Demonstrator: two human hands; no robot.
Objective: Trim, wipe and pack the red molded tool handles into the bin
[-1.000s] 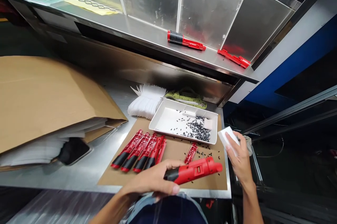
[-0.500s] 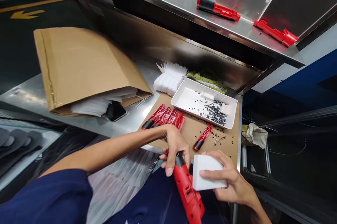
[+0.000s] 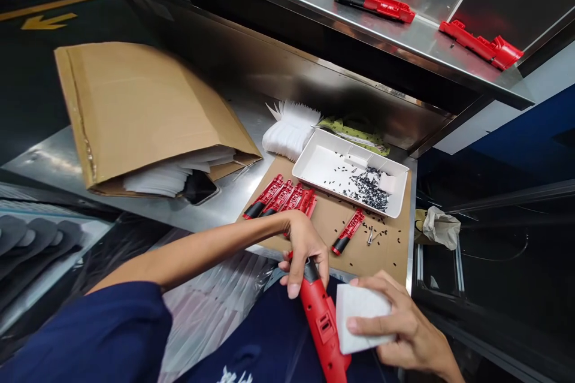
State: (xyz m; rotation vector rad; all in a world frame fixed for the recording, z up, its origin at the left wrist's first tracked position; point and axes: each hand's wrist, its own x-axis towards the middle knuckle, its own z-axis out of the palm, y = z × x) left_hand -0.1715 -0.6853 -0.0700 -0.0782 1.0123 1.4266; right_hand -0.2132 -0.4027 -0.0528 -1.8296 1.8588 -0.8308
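My left hand [image 3: 306,251] is closed around the black upper end of a red plastic tool housing [image 3: 321,323], which slants down toward my lap. In my right hand [image 3: 399,323] is a folded white wiping cloth [image 3: 362,314], pinched between thumb and fingers. The cloth lies against or just beside the right side of the housing; I cannot tell whether they touch. Beyond my hands, a single red and black housing half [image 3: 348,232] rests on the brown cardboard sheet [image 3: 326,233], with several more red halves [image 3: 281,196] lined up to its left.
A white tray [image 3: 309,174] holds many small black parts, some scattered on the cardboard near a small metal piece [image 3: 370,236]. Behind are a white cloth stack [image 3: 291,131] and a green item [image 3: 354,134]. A large cardboard box [image 3: 153,107] stands left; red housings [image 3: 483,44] lie on the steel shelf [image 3: 417,50].
My right hand has moved the white cloth down and slightly right along the red housing. My left hand keeps its hold with little movement, and the camera view has shifted slightly.
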